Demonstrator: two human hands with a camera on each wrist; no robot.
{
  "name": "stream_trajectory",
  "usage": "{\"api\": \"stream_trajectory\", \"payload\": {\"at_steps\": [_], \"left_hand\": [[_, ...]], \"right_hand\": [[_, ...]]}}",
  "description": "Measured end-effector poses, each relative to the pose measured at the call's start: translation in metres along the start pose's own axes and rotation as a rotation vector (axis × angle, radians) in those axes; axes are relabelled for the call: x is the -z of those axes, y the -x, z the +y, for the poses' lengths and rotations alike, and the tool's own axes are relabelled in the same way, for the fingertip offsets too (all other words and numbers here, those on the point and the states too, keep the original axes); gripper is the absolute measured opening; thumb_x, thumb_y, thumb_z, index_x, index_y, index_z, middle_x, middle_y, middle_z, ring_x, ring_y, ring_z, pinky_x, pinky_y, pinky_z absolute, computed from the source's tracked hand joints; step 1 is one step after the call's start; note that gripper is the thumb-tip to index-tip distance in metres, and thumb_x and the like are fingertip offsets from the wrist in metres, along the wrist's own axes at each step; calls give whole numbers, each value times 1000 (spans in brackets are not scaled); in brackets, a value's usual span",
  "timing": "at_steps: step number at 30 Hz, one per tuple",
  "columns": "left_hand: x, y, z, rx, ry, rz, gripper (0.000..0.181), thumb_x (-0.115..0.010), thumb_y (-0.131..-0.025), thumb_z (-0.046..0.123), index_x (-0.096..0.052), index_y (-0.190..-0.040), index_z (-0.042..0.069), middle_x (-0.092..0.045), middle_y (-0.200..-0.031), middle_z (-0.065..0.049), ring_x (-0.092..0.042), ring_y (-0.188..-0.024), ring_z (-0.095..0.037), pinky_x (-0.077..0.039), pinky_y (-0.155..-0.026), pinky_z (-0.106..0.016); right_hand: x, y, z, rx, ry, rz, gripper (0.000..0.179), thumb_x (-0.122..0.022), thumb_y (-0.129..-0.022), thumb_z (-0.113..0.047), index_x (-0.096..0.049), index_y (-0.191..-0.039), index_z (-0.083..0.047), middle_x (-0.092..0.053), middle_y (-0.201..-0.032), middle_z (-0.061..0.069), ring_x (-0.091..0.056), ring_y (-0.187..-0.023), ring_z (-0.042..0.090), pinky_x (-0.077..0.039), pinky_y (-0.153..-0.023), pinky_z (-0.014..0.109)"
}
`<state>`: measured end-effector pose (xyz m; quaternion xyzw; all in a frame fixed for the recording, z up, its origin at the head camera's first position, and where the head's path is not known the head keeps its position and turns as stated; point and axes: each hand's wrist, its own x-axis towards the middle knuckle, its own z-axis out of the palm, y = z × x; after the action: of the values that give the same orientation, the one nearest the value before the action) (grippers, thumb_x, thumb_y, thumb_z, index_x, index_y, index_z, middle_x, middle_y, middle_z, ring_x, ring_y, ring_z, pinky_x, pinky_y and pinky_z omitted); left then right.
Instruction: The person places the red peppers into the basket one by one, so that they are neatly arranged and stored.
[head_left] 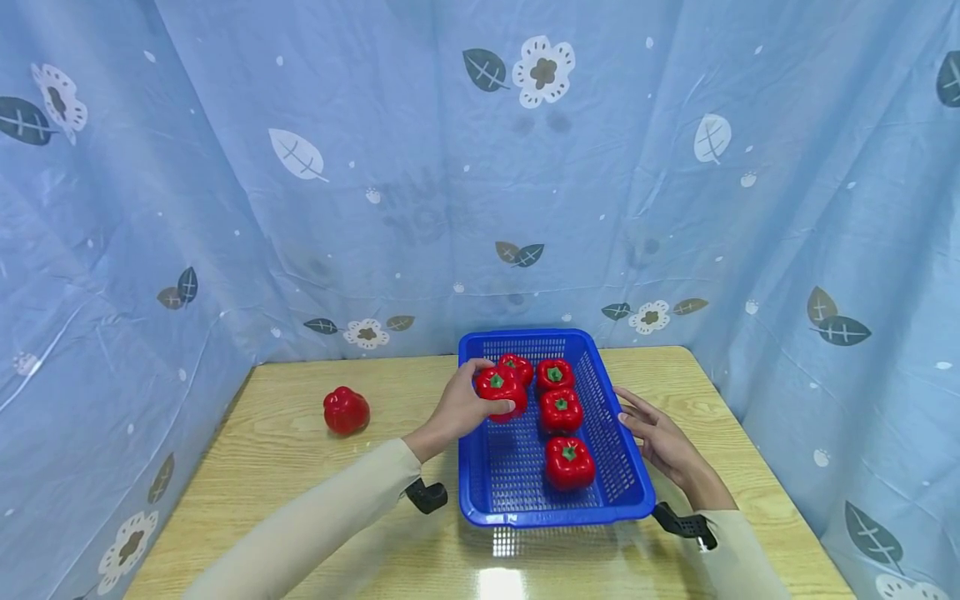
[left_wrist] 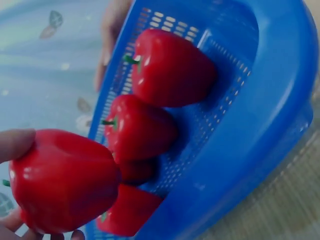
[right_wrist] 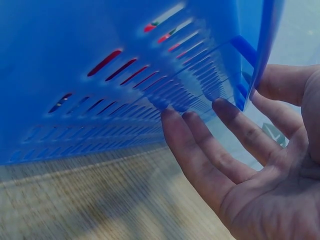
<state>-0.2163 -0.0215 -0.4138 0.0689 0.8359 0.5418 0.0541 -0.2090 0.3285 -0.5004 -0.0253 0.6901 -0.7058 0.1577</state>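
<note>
My left hand [head_left: 467, 403] grips a red bell pepper [head_left: 501, 392] over the left part of a blue basket [head_left: 474, 475], thumb and fingers around its sides. Several other red bell peppers with green stems lie in the basket, among them a near one [head_left: 569, 464] and a middle one [head_left: 561, 410]. In the left wrist view the held pepper [left_wrist: 65, 180] overlaps some of them. My right hand [head_left: 663, 442] touches the basket's right side. In the right wrist view its thumb is at the rim and its spread fingers [right_wrist: 192, 155] rest against the slotted outer wall.
One more red bell pepper [head_left: 346, 411] lies on its side on the wooden table [head_left: 292, 492], left of the basket. A blue patterned curtain [head_left: 390, 183] hangs behind the table and along both sides. Black wrist straps [head_left: 427, 496] show below the hands.
</note>
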Motion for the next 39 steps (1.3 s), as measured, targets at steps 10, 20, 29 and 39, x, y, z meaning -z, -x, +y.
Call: {"api": "stream_trajectory", "payload": {"at_steps": [10,20,29,39], "left_hand": [[-26,-3,1,104,-13,39,69,-81,-77,13,-46,-136,11,-53,-131,-13,-57,-118,-33,-54,-96,-48],[-50,-11,-1,154,-85,79,69,-81,-74,7,-47,-134,10,-52,-129,-14,-51,-119,-32,-53,-95,-52],[-61,-18,-9,154,-125,144,72,-80,-69,0,-49,-133,9,-54,-125,-13,-50,-119,-32,-51,-98,-51],[-67,-26,-20,218,-89,148,69,-82,-66,-1,-51,-128,10,-55,-124,-12,-48,-119,-32,-48,-100,-52]], "right_hand": [[0,0,-1,8,6,-11,64,-55,-101,-26,-24,-157,-23,-61,-129,-11,-68,-110,15,-60,-85,41],[0,0,-1,16,7,-24,63,-54,-101,-25,-24,-157,-22,-61,-131,-8,-68,-110,17,-60,-85,42],[1,1,-1,13,10,-21,63,-55,-101,-26,-25,-156,-23,-60,-131,-8,-68,-111,16,-60,-86,42],[1,0,0,3,3,-5,63,-56,-100,-25,-26,-156,-24,-60,-131,-7,-67,-111,16,-60,-85,42]]}}
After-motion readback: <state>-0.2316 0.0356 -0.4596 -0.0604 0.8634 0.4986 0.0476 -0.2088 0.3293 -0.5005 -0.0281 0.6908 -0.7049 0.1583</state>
